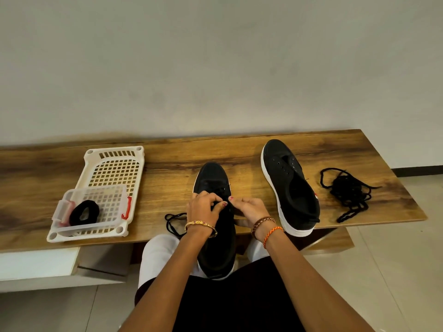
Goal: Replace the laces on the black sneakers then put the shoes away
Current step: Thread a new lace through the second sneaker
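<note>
Hands meet over the near black canvas sneaker, which overhangs the wooden table's front edge onto your lap. Your left hand and right hand both have fingers curled, pinching its black lace at the eyelets. Second black white-soled sneaker sits unlaced toward the right end, loose black lace pile beside it. White plastic basket at left holds a coiled black lace.

Wood-grain table; matt cloth sneakers
</note>
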